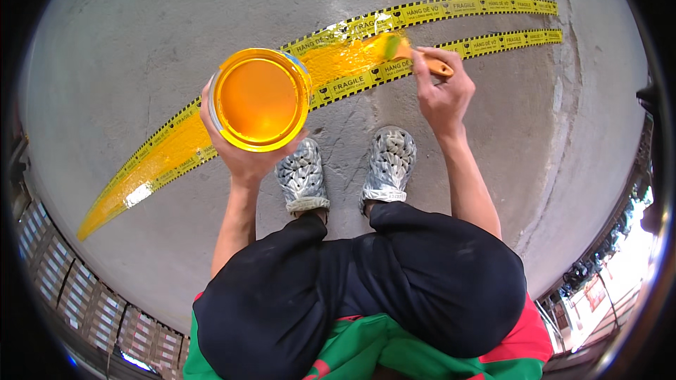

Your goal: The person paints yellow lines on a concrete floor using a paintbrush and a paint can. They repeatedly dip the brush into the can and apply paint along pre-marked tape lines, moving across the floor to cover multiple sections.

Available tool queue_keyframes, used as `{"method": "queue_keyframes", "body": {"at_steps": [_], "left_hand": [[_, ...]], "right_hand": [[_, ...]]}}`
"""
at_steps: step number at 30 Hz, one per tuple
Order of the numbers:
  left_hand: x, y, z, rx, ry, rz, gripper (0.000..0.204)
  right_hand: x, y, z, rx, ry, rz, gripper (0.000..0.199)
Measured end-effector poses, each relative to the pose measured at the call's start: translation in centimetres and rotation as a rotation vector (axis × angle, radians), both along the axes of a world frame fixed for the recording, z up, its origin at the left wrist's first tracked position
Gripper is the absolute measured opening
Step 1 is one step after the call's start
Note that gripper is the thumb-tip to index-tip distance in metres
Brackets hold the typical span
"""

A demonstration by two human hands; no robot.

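My left hand (248, 158) grips an open can of yellow-orange paint (258, 98) from below and the side, held above the floor. In my right hand (446, 91) is a paintbrush (422, 60) with an orange handle, its paint-coated bristles down on the floor. Two strips of yellow printed tape (486, 4) run across the concrete, and wet yellow paint (345, 60) fills the band between them from the far left up to the brush. The can hides part of that band and some of the tape. To the right of the bristles, the concrete between the strips is bare grey.
My feet, in grey marbled clogs (389, 162), stand just on the near side of the lower tape strip. A crack line (556, 98) runs along the concrete floor (169, 14) at right. Stacked bundles (77, 288) line the lower left rim, and a bright opening shows at lower right.
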State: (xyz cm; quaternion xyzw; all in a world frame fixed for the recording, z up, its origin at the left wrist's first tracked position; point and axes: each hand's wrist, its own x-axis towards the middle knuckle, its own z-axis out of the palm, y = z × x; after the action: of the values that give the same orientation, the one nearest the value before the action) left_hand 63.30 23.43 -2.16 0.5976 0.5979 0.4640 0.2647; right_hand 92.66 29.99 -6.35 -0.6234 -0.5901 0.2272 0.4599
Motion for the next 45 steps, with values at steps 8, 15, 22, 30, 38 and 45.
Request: {"method": "queue_keyframes", "body": {"at_steps": [8,15,22,30,38,45], "left_hand": [[-0.1,0.1,0.3,-0.008,0.047,0.005,0.125],[0.2,0.3,0.2,-0.02,-0.012,0.0,0.125],[-0.1,0.3,0.4,0.005,0.029,-0.03,0.126],[0.0,0.3,0.4,0.031,0.035,-0.035,0.125],[0.1,0.2,0.1,0.003,-0.001,-0.02,0.125],[-0.4,0.3,0.1,0.035,0.097,-0.059,0.126]], "right_hand": [[0.7,0.7,1.9,-0.033,-0.341,0.034,0.015],[0.1,0.5,1.1,-0.257,-0.023,0.235,0.014],[2.4,1.1,1.1,-0.228,-0.027,0.021,0.015],[3.5,1.5,0.6,-0.196,-0.17,0.026,0.015],[-1.0,-1.8,-1.0,0.041,-0.287,0.304,0.015],[-0.9,-1.9,-0.8,-0.155,0.009,0.231,0.013]]}}
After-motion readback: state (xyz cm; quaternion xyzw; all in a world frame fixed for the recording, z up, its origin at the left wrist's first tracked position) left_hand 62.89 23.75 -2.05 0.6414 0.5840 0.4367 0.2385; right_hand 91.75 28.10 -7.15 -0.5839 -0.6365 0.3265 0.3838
